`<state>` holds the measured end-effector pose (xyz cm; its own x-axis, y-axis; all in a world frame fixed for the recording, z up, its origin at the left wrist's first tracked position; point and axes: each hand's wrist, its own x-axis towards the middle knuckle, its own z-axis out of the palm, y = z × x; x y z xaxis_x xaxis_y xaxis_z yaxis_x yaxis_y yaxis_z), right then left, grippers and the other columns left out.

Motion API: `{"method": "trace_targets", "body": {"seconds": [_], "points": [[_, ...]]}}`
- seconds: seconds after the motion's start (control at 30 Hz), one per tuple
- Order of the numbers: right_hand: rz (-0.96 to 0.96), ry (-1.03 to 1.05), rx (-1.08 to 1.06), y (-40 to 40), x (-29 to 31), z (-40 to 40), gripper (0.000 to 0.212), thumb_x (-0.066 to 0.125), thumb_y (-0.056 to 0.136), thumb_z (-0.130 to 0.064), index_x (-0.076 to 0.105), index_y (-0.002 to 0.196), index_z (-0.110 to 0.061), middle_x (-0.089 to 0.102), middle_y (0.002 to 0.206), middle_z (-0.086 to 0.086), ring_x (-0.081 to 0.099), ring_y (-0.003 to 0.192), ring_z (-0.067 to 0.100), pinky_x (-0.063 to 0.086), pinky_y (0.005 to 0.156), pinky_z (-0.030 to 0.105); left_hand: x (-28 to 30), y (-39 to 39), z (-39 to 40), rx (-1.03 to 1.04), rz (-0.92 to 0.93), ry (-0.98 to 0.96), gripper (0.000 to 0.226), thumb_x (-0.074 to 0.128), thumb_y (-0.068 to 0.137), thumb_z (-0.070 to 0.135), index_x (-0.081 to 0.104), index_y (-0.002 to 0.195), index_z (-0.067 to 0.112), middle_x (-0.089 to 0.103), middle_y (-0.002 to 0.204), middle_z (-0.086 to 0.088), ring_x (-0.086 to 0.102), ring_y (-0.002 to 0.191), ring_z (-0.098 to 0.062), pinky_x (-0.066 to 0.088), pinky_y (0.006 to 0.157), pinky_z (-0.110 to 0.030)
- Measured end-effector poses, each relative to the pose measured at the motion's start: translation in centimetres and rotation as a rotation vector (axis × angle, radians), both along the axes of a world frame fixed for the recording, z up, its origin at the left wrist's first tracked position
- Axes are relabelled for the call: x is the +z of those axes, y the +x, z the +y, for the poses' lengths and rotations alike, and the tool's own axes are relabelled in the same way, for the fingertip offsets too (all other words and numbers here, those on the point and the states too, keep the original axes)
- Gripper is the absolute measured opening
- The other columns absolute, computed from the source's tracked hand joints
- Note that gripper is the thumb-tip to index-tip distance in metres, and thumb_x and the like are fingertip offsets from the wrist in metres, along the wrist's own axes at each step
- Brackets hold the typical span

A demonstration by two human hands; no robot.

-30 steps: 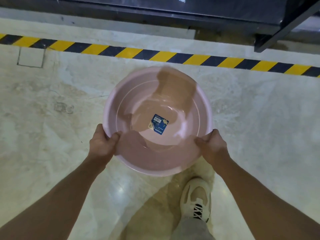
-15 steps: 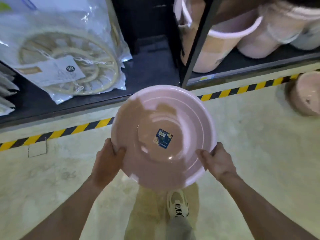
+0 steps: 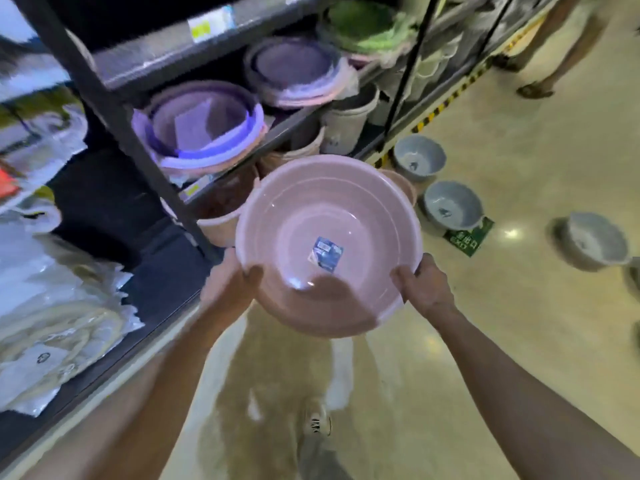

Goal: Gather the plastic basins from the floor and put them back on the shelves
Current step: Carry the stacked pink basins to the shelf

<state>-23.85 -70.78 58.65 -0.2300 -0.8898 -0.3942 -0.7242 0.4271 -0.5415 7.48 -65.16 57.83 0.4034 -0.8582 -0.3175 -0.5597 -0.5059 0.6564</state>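
Note:
I hold a large pink plastic basin (image 3: pixel 329 216) with a blue sticker inside, raised in front of me. My left hand (image 3: pixel 230 284) grips its near-left rim and my right hand (image 3: pixel 424 289) grips its near-right rim. The basin hangs level with the lower shelf (image 3: pixel 284 128) of a dark metal rack, where purple and pink basins (image 3: pixel 204 129) sit stacked. Three grey basins lie on the floor to the right: a far grey basin (image 3: pixel 419 157), a middle grey basin (image 3: pixel 453 204) and a right grey basin (image 3: pixel 597 240). Another pink basin (image 3: pixel 403 183) peeks out behind the one I hold.
A slanted black rack upright (image 3: pixel 138 147) crosses just left of the basin. Bagged goods (image 3: pixel 59 334) fill the bottom shelf at left. White buckets (image 3: pixel 349 123) stand lower right in the rack. Another person's legs (image 3: pixel 550 46) stand far right. A green exit sign (image 3: pixel 467 237) is on the floor.
I have lifted the pink basin from low over the floor to shelf height, and my view has swung up and right, bringing the stacked basins and the grey floor basins into sight.

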Motion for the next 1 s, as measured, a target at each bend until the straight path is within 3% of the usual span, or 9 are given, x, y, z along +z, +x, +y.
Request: {"method": "trace_targets", "body": {"seconds": [0.1, 0.17, 0.3, 0.57, 0.7, 0.8, 0.93, 1.0], "points": [[0.027, -0.029, -0.055, -4.8, 3.8, -2.6, 0.035, 0.057, 0.087, -0.035, 0.051, 0.109, -0.009, 0.065, 0.102, 0.015, 0.06, 0.091, 0.037, 0.052, 0.08, 0.048, 4.5, -4.4, -5.0, -0.145, 0.026, -0.069, 0.054, 0.05, 0.074, 0.044, 0.051, 0.126, 0.028, 0.066, 0.123, -0.013, 0.062, 0.11, -0.036, 0.049, 0.087, -0.046], [0.026, -0.054, -0.099, -7.7, 6.1, -3.8, 0.036, 0.057, 0.087, -0.035, 0.054, 0.113, -0.01, 0.066, 0.105, 0.015, 0.061, 0.093, 0.038, 0.053, 0.082, 0.047, 6.7, -6.7, -8.0, -0.265, 0.013, -0.098, 0.06, 0.049, 0.076, 0.051, 0.051, 0.128, 0.021, 0.065, 0.127, -0.014, 0.057, 0.119, -0.038, 0.047, 0.097, -0.053], [0.03, -0.11, -0.153, -12.5, 9.4, -6.2, 0.03, 0.058, 0.088, -0.035, 0.052, 0.106, -0.012, 0.065, 0.1, 0.012, 0.06, 0.087, 0.036, 0.05, 0.073, 0.043, 9.5, -10.5, -13.3, -0.339, -0.083, -0.002, 0.066, 0.044, 0.072, 0.061, 0.054, 0.117, 0.014, 0.067, 0.109, -0.01, 0.062, 0.103, -0.037, 0.05, 0.09, -0.049], [-0.037, -0.114, -0.337, -16.8, 9.6, -13.6, 0.036, 0.056, 0.077, -0.044, 0.052, 0.095, -0.013, 0.064, 0.088, 0.008, 0.058, 0.081, 0.034, 0.046, 0.065, 0.041, 10.8, -15.8, -25.3, -0.403, -0.026, -0.024, 0.059, 0.045, 0.074, 0.055, 0.056, 0.125, 0.028, 0.069, 0.107, -0.001, 0.064, 0.095, -0.029, 0.052, 0.085, -0.043], [-0.052, -0.13, -0.395, -17.0, 8.9, -18.1, 0.028, 0.061, 0.085, -0.037, 0.054, 0.093, -0.012, 0.063, 0.086, 0.007, 0.059, 0.08, 0.033, 0.049, 0.068, 0.043, 9.3, -16.2, -31.5, -0.407, 0.011, -0.067, 0.058, 0.052, 0.076, 0.054, 0.057, 0.109, 0.006, 0.069, 0.103, -0.016, 0.065, 0.097, -0.04, 0.052, 0.084, -0.047], [-0.085, -0.174, -0.438, -17.7, 8.3, -21.6, 0.025, 0.064, 0.085, -0.036, 0.054, 0.086, -0.013, 0.063, 0.082, 0.004, 0.06, 0.078, 0.03, 0.046, 0.062, 0.04, 9.1, -16.7, -36.0, -0.419, 0.032, -0.1, 0.043, 0.06, 0.08, 0.05, 0.054, 0.096, 0.011, 0.065, 0.094, -0.01, 0.065, 0.093, -0.036, 0.05, 0.077, -0.041], [-0.132, -0.229, -0.458, -18.3, 7.7, -26.8, 0.026, 0.067, 0.085, -0.038, 0.054, 0.082, -0.015, 0.062, 0.079, 0.003, 0.059, 0.074, 0.023, 0.04, 0.056, 0.035, 8.9, -17.2, -41.6, -0.431, 0.109, -0.169, 0.049, 0.065, 0.084, 0.043, 0.059, 0.114, 0.004, 0.07, 0.106, -0.013, 0.065, 0.098, -0.031, 0.052, 0.087, -0.046], [-0.149, -0.245, -0.457, -19.0, 6.9, -29.7, 0.024, 0.069, 0.088, -0.033, 0.053, 0.082, -0.015, 0.062, 0.079, 0.004, 0.059, 0.074, 0.023, 0.042, 0.057, 0.035, 8.1, -17.7, -44.7, -0.41, 0.091, -0.133, 0.042, 0.067, 0.088, 0.038, 0.058, 0.113, 0.005, 0.072, 0.104, -0.012, 0.066, 0.096, -0.032, 0.052, 0.086, -0.046]]}}
